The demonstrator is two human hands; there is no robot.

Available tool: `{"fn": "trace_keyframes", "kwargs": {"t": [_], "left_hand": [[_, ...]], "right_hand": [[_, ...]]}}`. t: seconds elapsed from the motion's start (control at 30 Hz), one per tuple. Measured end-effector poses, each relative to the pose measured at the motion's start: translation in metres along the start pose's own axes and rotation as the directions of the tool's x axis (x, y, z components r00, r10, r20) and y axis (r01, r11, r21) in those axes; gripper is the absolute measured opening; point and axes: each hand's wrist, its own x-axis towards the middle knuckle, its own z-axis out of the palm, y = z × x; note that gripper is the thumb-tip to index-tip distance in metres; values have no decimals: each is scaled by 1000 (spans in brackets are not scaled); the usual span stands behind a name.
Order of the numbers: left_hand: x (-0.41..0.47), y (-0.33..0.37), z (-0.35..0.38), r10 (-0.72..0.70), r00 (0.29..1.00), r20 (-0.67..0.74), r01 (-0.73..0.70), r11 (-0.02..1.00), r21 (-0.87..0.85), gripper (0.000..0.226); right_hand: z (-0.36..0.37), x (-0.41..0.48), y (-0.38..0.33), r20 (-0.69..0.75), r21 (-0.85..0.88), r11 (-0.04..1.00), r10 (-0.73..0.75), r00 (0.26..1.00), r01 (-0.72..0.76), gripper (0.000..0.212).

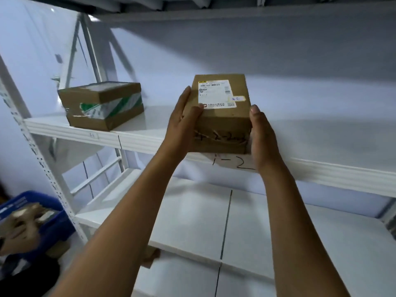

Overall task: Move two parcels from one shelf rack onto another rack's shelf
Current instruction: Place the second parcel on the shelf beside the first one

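Observation:
A brown cardboard parcel [222,118] with a white shipping label on top is held at the front edge of a white rack shelf [310,133]. My left hand [184,118] presses its left side, and my right hand [262,136] clasps its right side. Handwriting is on the parcel's front face. I cannot tell whether its base rests on the shelf. A second brown parcel [102,105] with green-and-white tape sits on the same shelf to the left, apart from both hands.
The shelf's front lip bears a handwritten "1-2" [233,163]. A lower white shelf [192,215] lies beneath. The rack's perforated upright [40,159] stands at left. A blue crate [36,213] with brown parcels sits at bottom left.

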Motion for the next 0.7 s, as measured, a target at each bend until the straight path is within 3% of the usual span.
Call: {"fn": "trace_keyframes", "kwargs": {"t": [0.07,0.17,0.37,0.57,0.7], "left_hand": [[16,-6,-1,-3,1000,16,3,1000,7,85],[32,-18,0,-16,999,52,16,1000,-2,87],[44,-24,3,-3,995,100,8,999,-46,95],[42,-23,-2,14,985,169,-8,999,-37,97],[44,-24,-7,-13,983,183,20,999,-36,85]], "right_hand": [[3,11,1,27,-46,997,59,998,-57,84],[3,20,4,25,-87,991,105,994,-102,73],[3,27,5,-94,-142,983,105,990,-118,80],[5,25,8,-182,-121,987,81,980,-105,70],[8,23,6,-230,-129,986,79,970,-110,62]]}}
